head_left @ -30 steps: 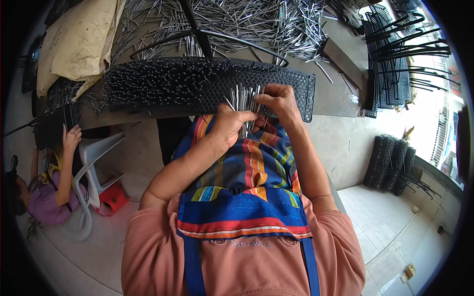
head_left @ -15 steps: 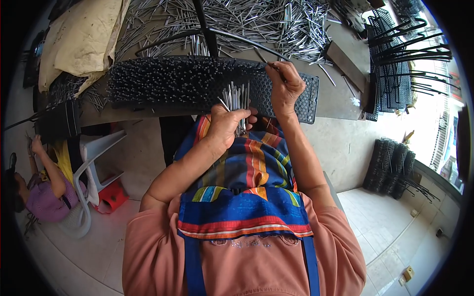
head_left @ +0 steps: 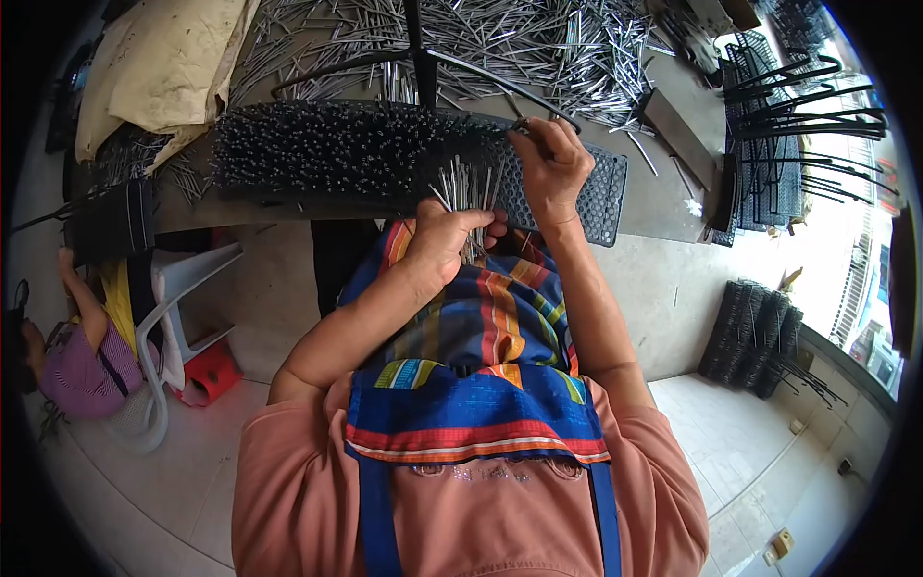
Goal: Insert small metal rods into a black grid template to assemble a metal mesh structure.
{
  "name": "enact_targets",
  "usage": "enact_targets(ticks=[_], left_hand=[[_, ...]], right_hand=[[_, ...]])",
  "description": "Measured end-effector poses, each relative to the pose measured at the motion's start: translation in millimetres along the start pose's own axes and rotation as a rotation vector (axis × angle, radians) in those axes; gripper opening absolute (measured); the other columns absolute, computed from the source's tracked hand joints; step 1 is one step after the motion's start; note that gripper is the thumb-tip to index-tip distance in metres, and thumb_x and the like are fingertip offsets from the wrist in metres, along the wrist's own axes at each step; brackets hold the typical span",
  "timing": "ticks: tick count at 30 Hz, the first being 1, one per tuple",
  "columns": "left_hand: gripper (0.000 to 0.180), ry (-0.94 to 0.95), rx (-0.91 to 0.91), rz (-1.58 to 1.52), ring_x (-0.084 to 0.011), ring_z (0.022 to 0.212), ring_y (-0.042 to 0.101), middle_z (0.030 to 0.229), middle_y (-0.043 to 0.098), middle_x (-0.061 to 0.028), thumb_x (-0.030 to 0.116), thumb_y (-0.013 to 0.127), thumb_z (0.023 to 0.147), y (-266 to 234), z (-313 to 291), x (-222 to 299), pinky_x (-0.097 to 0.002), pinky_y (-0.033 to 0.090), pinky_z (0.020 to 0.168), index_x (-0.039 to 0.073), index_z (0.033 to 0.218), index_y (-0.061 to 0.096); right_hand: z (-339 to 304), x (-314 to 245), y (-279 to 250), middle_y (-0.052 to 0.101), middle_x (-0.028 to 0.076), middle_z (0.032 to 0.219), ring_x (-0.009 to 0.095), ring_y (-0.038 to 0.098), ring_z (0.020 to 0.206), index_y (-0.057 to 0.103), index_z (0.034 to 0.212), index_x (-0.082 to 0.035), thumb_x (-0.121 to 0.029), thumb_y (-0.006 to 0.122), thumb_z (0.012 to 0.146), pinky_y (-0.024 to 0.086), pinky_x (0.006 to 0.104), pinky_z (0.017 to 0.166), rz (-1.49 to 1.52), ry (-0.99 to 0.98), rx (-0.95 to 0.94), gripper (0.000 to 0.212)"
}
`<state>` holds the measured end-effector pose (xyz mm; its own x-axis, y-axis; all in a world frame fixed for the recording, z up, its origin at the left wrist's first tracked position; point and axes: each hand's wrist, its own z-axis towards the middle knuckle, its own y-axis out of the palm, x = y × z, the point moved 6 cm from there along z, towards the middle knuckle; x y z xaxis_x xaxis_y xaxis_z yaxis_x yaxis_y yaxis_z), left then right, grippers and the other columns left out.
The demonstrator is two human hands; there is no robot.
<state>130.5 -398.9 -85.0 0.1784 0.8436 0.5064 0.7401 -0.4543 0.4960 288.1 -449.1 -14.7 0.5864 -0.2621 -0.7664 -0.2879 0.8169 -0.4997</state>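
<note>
Loose silvery rods (head_left: 500,48) blanket the worktop (head_left: 668,207), and daylight pours in at the right, past a stack of black mesh pieces (head_left: 764,168) with long bars jutting out. At the near edge lies the black perforated board (head_left: 596,197), its left stretch bristling with pins, its right end showing bare holes. Look at the left hand (head_left: 440,240): gripping a fanned bundle of thin rods (head_left: 466,183), tips up, right by the board's near edge and above the striped apron (head_left: 481,409)! Meanwhile the right hand (head_left: 553,173) is closed, fingertips bunched over the board's far edge, close by the black bent frame (head_left: 424,77); whether anything sits in that pinch, I cannot tell. Off left, a co-worker (head_left: 87,370) in purple is beside a pale chair (head_left: 197,298).
</note>
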Motion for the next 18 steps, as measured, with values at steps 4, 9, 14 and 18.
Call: enact_targets(ticks=[4,9,14,18], left_hand=[[0.017,0.013,-0.005,-0.007,-0.0232,0.071,0.070,0.087,0.071,-0.0161,-0.005,0.064,0.081,0,0,3,-0.0322,0.056,0.060,-0.005,0.098,0.067],[0.017,0.035,-0.047,-0.049,-0.0227,0.066,0.070,0.083,0.071,-0.0154,-0.007,0.063,0.080,3,1,6,-0.0307,0.055,0.054,-0.004,0.097,0.065],[0.026,0.053,-0.155,0.059,-0.0223,0.070,0.071,0.086,0.072,-0.0137,-0.007,0.064,0.081,14,-9,17,-0.0309,0.057,0.058,0.001,0.105,0.065],[0.024,0.036,-0.184,0.118,-0.0240,0.074,0.072,0.087,0.072,-0.0138,-0.003,0.066,0.083,21,-10,11,-0.0333,0.060,0.059,0.002,0.106,0.064]], right_hand=[[1,-4,5,0.065,0.008,0.074,0.017,0.064,0.061,0.071,0.087,-0.002,-0.001,0.073,0.077,0.048,0.0290,0.055,-0.232,-0.147,-0.126,0.011],[-2,-3,-9,0.063,0.007,0.070,0.015,0.062,0.058,0.071,0.089,-0.001,-0.009,0.072,0.081,0.046,0.0303,0.053,-0.124,-0.040,-0.049,0.011],[-28,24,3,0.056,-0.002,0.059,0.005,0.046,0.051,0.070,0.079,-0.002,-0.015,0.073,0.081,0.034,0.0220,0.047,0.366,0.683,-0.632,0.013],[-41,29,3,0.057,-0.002,0.060,0.004,0.045,0.051,0.068,0.076,-0.004,-0.010,0.072,0.081,0.033,0.0217,0.048,0.600,0.763,-0.674,0.009]])
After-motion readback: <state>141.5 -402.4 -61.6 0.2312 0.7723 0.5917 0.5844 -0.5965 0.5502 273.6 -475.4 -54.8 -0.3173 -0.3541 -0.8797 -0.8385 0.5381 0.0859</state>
